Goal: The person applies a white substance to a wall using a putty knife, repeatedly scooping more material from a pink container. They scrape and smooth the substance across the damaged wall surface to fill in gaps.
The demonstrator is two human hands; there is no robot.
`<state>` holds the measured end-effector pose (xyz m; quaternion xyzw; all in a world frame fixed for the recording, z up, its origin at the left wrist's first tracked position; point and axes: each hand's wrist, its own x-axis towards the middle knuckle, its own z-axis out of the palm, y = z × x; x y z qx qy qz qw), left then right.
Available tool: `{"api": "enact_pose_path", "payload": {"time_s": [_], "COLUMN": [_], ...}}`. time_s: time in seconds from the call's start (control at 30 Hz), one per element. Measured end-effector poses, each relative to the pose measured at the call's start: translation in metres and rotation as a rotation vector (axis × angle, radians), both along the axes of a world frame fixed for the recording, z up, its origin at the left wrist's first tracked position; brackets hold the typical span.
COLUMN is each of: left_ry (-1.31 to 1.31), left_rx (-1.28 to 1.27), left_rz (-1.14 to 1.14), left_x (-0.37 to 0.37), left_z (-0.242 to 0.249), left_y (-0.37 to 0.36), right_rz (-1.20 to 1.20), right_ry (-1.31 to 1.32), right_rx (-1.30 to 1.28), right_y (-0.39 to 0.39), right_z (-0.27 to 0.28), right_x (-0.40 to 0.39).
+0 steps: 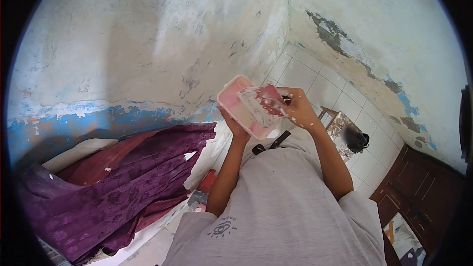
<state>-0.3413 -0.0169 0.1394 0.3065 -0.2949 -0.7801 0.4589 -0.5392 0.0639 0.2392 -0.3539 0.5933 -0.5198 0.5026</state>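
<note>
Taking the pink tub [228,99] as the landmark, the largest surface is the patchy left wall [172,44], rising beyond the tub and to its left, with a blue band low down. The right wall [364,15], its plaster broken, stands beyond the tub to the right. White floor tiles [335,76] spread to the tub's right, and a purple cloth [113,182] lies to its lower left. Right of the tub, a paint-spattered stool [340,123] has a black object [355,139] on top.

Both arms are bent at the elbow and reach forward, the forearms converging on the tub, which is held tilted in front of the grey shirt [290,202]. The left hand [236,127] is half curled, cupping the tub from beneath at its near left side; some of its fingers are hidden under it. The right hand [299,108], specked with white, is closed in a pinch on the right side of a red scraper [264,103] smeared with white paste.

The scraper lies slanted over the tub's right half, its left edge inside the rim's outline; whether it touches the rim cannot be told. The tub's left part shows uncovered beside that edge.
</note>
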Motion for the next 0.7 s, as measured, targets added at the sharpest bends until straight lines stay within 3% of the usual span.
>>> {"api": "enact_pose_path", "payload": {"time_s": [0.2, 0.33, 0.4, 0.57, 0.63, 0.7], "left_ry": [-0.103, -0.199, -0.255, -0.271, -0.270, -0.227], "left_rx": [0.137, 0.227, 0.190, 0.160, 0.194, 0.333], "left_rz": [0.018, 0.031, 0.019, 0.006, -0.039, -0.032], "left_x": [0.075, 0.138, 0.154, 0.207, 0.234, 0.258], "left_z": [-0.037, -0.068, -0.054, -0.071, -0.092, -0.107], "left_y": [-0.015, -0.011, -0.006, 0.002, 0.004, 0.008], "right_rz": [-0.182, -0.240, -0.292, -0.361, -0.526, -0.592], "right_ry": [-0.300, -0.277, -0.220, 0.194, 0.579, 0.693], "right_rx": [-0.085, -0.124, -0.171, 0.080, -0.233, -0.331], "right_y": [0.000, -0.020, -0.035, -0.090, -0.121, -0.145], "right_z": [-0.041, -0.096, -0.135, -0.139, -0.151, -0.139], "right_x": [0.019, 0.052, 0.069, 0.113, 0.138, 0.156]}}
